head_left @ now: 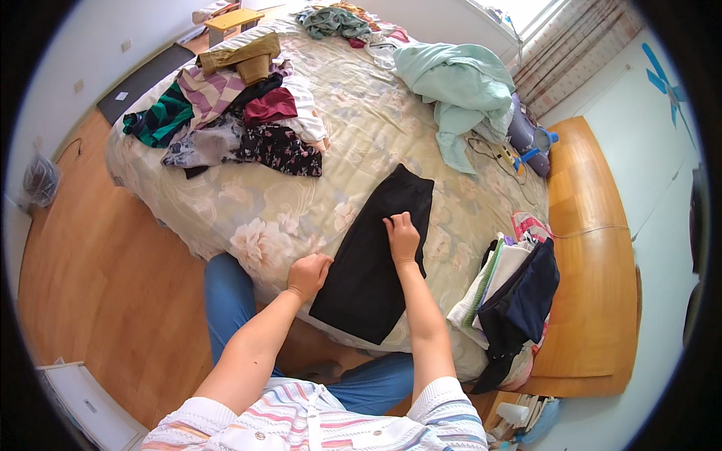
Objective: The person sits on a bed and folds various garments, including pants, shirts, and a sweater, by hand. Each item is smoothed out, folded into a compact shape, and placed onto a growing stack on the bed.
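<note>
A black garment lies flat and folded lengthwise on the floral bedspread, near the bed's front edge. My right hand presses down on its middle with the fingers together. My left hand is curled at the garment's left edge, pinching the fabric there.
A heap of unfolded clothes lies at the bed's far left, a mint green garment at the far right. A stack of folded clothes sits at the right front corner. A wooden bench runs along the right. Wooden floor lies left.
</note>
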Demonstrator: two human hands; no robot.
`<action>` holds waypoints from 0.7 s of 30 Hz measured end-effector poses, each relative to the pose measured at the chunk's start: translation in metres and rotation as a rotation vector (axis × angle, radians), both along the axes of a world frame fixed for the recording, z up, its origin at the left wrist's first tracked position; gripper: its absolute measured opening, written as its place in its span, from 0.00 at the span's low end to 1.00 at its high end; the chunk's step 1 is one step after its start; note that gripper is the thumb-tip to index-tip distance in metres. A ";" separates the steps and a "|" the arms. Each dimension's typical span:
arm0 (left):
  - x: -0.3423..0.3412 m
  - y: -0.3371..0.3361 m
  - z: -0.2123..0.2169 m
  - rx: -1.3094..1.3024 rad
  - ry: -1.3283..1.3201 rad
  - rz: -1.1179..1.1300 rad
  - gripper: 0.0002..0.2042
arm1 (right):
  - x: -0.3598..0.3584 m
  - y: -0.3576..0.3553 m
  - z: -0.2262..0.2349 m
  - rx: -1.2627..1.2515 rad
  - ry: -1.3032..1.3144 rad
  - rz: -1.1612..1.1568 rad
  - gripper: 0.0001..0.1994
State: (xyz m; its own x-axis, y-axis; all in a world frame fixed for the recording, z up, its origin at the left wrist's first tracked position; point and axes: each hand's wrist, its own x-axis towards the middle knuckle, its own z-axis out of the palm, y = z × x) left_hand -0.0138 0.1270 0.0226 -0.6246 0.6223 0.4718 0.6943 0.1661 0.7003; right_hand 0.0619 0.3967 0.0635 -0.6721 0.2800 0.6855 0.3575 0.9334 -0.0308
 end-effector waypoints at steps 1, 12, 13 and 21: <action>-0.001 -0.001 0.000 0.007 0.000 -0.004 0.01 | -0.002 0.002 0.007 0.018 -0.030 -0.028 0.11; -0.003 0.001 0.002 0.051 -0.004 -0.026 0.02 | -0.030 0.044 -0.021 -0.041 -0.133 0.078 0.12; -0.004 0.001 0.002 0.049 -0.002 -0.026 0.02 | -0.031 0.043 -0.022 -0.034 -0.101 0.100 0.12; -0.003 -0.001 -0.001 0.035 0.032 -0.011 0.01 | -0.031 0.038 -0.021 -0.153 -0.247 0.009 0.13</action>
